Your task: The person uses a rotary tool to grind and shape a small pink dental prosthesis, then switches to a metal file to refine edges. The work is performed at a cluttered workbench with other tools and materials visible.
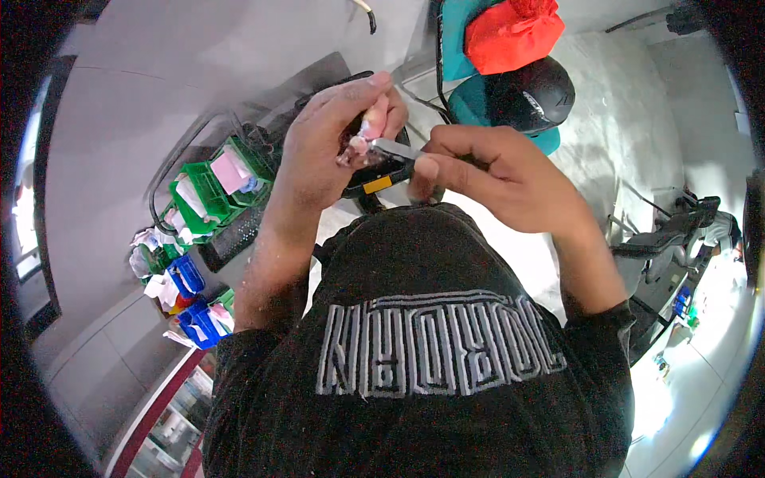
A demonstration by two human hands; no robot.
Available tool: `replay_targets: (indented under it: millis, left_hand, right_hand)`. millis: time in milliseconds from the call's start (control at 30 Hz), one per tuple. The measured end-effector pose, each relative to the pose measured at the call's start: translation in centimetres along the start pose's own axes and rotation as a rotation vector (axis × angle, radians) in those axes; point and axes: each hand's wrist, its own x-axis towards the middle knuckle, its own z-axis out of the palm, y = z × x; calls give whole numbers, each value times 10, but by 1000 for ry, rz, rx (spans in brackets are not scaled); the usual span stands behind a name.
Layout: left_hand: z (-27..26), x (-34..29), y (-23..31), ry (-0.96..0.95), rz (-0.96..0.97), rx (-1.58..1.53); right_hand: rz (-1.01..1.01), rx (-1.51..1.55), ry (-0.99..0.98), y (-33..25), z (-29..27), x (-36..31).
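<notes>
My left hand [319, 143] is raised in front of my chest, its fingers curled round a small, pink and whitish, uneven piece [371, 126]. What this piece is cannot be made out. From the right, my right hand [518, 171] grips a flat, grey-bladed tool [396, 149], thumb on top and fingers bent beneath. The blade's tip meets the lower end of the pink piece, or lies just in front of it. The tool's handle is mostly hidden in my fist.
Green bins [209, 201] and blue bins [186, 276] with papers and pieces inside stand to the left. Ahead are teal chairs [466, 103], bearing a red bag [514, 38] and a black helmet [539, 94]. A black chair [673, 227] stands at the right.
</notes>
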Motion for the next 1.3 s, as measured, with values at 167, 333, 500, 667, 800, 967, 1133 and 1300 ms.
replay_targets:
  millis: [167, 333, 500, 667, 800, 967, 1133, 1300]
  left_hand:
    - [-12, 12, -30, 102, -166, 803]
    - [-14, 2, -32, 134, -521, 68]
    - [-2, -6, 3, 220, -486, -44]
    - [4, -10, 27, 220, -495, -52]
    - [3, -13, 26, 205, -399, 35]
    - [3, -16, 34, 165, -417, -19]
    - [16, -21, 36, 286, -333, 287]
    - [21, -24, 37, 290, -201, 520]
  right_hand:
    - [179, -165, 27, 6, -3, -5]
    - [228, -324, 33, 9, 0, -10]
    - [146, -316, 124, 6, 0, -9]
    - [35, -367, 190, 3, 0, -3]
    - [111, -241, 145, -4, -4, -2]
    - [194, -175, 33, -8, -9, -3]
    - [276, -197, -31, -20, -13, -6]
    - [423, 342, -139, -16, -9, -3]
